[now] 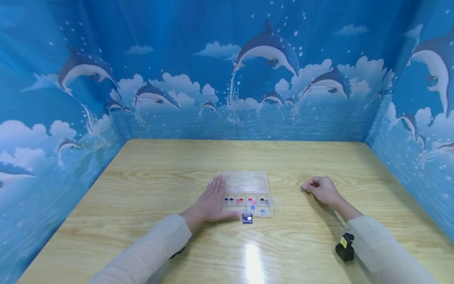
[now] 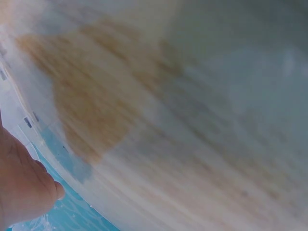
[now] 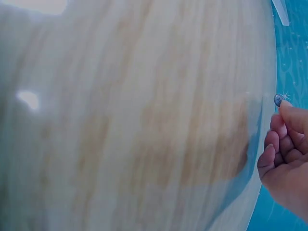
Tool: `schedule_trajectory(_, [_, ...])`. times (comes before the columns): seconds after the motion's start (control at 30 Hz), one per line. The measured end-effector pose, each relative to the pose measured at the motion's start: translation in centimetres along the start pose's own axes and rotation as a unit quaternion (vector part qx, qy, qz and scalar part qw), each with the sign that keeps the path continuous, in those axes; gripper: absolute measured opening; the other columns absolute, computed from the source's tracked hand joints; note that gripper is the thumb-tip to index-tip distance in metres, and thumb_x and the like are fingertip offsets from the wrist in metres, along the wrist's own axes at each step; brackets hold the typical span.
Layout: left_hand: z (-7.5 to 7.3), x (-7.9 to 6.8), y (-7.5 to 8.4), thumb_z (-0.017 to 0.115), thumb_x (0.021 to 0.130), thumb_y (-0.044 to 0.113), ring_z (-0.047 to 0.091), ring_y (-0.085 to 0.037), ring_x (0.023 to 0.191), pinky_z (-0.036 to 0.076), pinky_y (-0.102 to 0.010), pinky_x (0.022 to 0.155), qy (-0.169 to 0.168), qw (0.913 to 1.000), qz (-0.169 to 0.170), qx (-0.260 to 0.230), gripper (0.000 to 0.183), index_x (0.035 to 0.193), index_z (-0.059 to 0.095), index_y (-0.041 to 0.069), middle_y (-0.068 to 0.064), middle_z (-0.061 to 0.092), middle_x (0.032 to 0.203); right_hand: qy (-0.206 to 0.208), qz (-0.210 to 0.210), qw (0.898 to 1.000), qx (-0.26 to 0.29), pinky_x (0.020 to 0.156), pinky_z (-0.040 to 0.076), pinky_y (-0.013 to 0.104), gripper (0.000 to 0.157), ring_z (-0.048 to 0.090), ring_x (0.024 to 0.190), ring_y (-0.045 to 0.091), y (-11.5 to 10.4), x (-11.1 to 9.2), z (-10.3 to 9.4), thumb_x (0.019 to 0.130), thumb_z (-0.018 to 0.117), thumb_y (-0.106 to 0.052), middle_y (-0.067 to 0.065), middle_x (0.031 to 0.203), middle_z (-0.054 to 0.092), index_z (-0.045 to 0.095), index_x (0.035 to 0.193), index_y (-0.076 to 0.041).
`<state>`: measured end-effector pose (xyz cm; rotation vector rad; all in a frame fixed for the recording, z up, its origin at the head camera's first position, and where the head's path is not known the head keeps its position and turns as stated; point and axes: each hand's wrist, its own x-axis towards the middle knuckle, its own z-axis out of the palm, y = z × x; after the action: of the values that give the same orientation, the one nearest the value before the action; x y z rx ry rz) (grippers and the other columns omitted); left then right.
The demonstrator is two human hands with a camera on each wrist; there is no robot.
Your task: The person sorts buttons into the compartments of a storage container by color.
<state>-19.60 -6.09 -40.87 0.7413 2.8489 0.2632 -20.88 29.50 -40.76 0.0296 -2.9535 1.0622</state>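
A clear plastic compartment box [image 1: 246, 182] lies on the table with its lid laid back; small round pieces in dark blue, red, pink, black and light blue sit in its compartments. Along the box's left side my left hand [image 1: 214, 201] rests with straight fingers, its thumb reaching towards a small dark blue frame-like piece [image 1: 247, 218] at the box's front edge. Off to the right, my right hand [image 1: 320, 190] pinches a small dark round button [image 3: 278, 99] between thumb and forefinger. The left wrist view shows only part of the left hand [image 2: 26, 180].
The wood-grain table [image 1: 159, 161] is bounded at the back and sides by a blue dolphin-print curtain [image 1: 198, 98]. A black wrist camera [image 1: 345, 250] hangs by the right sleeve. Light glares off the tabletop near the front.
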Motion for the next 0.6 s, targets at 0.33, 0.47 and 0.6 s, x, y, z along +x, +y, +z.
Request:
schedule_trajectory(0.33, [-0.1,0.0,0.0,0.047,0.078,0.074,-0.001,-0.035,0.143,0.008,-0.042,0.119,0.001,1.0000,0.001,-0.004,0.114,0.146,0.002,-0.006,-0.022,-0.005,0.154,-0.004,0.025,0.999,0.022,0.058,0.038,0.023,0.018,0.047,0.071,0.014,-0.7,-0.1,-0.1,0.091,0.057,-0.015,0.014,0.091,0.066,0.066,0.091,0.001])
schedule_trajectory(0.47, [-0.1,0.0,0.0,0.047,0.078,0.074,-0.002,-0.035,0.143,0.008,-0.042,0.119,0.000,1.0000,0.000,-0.004,0.115,0.146,0.002,-0.006,-0.022,-0.005,0.154,-0.006,0.029,0.999,0.033,0.057,0.039,0.023,0.019,0.048,0.072,0.013,-1.2,-0.2,0.0,0.091,0.058,-0.015,0.016,0.096,0.067,0.068,0.092,0.002])
schedule_trajectory(0.6, [0.0,0.0,-0.1,0.046,0.078,0.075,-0.002,-0.035,0.144,0.008,-0.042,0.119,-0.001,1.0000,-0.001,-0.004,0.115,0.146,0.001,-0.005,-0.022,-0.005,0.154,-0.006,0.027,0.999,0.038,0.058,0.040,0.022,0.019,0.049,0.073,0.013,-1.6,-0.3,0.1,0.090,0.058,-0.014,0.017,0.097,0.068,0.068,0.093,0.002])
